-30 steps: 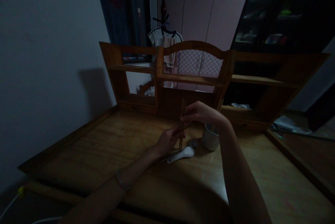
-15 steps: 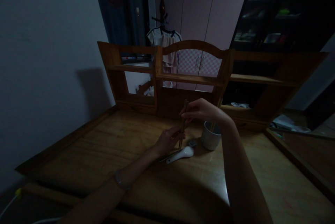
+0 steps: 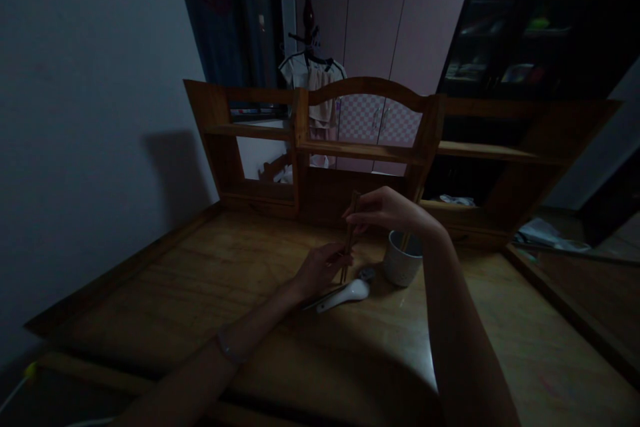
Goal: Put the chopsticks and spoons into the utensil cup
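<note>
A pair of wooden chopsticks [image 3: 349, 235] stands nearly upright over the desk, held by both hands. My right hand [image 3: 383, 208] pinches their upper ends. Lower down, my left hand [image 3: 320, 266] has its fingers closed around them, close to the tips. Just below the tips lies a white soup spoon [image 3: 356, 290], its handle pointing left. A thin utensil beside the spoon is partly hidden by my left hand. Behind the spoon's bowl sits a small dark grey object [image 3: 367, 274] whose kind I cannot make out. A light grey holder [image 3: 401, 266] with chopsticks in it stands by my right forearm.
The wooden desk [image 3: 200, 274] carries a shelf unit [image 3: 365, 148] along its back edge. A pale wall [image 3: 90, 114] rises at the left. Beyond the shelves are a pink wardrobe [image 3: 373, 20] and clothes on a stand [image 3: 320, 90].
Both hands keep their hold on the chopsticks and have hardly moved. The whole view has shifted very slightly.
</note>
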Available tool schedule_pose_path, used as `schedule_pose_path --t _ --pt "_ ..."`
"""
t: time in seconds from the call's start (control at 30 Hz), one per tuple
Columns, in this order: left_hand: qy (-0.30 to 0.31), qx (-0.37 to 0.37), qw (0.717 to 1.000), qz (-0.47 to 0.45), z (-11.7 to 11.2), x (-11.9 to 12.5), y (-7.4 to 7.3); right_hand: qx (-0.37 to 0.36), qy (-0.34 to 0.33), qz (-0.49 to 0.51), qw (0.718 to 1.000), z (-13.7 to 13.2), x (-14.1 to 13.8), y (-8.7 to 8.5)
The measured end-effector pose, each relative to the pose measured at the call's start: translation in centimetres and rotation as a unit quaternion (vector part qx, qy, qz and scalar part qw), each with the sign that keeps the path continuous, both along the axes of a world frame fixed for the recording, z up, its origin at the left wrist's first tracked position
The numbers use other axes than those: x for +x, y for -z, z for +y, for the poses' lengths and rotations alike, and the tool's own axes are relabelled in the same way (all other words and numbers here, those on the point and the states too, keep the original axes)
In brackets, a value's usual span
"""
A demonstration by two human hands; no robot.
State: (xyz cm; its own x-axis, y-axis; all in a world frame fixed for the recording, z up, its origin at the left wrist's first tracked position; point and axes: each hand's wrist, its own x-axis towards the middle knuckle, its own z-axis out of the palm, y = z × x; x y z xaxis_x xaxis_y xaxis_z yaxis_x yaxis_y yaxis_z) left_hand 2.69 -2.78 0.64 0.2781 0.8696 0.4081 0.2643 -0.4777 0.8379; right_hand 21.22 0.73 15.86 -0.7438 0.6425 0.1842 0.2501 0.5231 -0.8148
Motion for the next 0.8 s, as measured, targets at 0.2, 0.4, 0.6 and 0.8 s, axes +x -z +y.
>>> schedule_pose_path --t 0.2,0.4,0.6,0.8 --pt "-0.005 0.001 1.000 0.011 0.0 0.0 0.1 0.015 0.005 -0.001 1.000 -0.1 0.1 -0.1" --pt "-0.010 0.013 1.000 0.001 -0.3 0.2 -0.1 0.052 0.025 -0.017 0.998 -0.4 0.1 -0.3" --pt "-0.019 0.039 0.999 0.007 -0.6 0.0 -0.5 0.101 0.048 -0.017 0.994 -1.6 -0.2 -1.3" --pt "-0.005 0.120 0.993 0.014 -0.6 -0.1 -0.7 0.169 0.178 0.090 0.965 -4.4 4.7 -3.9"
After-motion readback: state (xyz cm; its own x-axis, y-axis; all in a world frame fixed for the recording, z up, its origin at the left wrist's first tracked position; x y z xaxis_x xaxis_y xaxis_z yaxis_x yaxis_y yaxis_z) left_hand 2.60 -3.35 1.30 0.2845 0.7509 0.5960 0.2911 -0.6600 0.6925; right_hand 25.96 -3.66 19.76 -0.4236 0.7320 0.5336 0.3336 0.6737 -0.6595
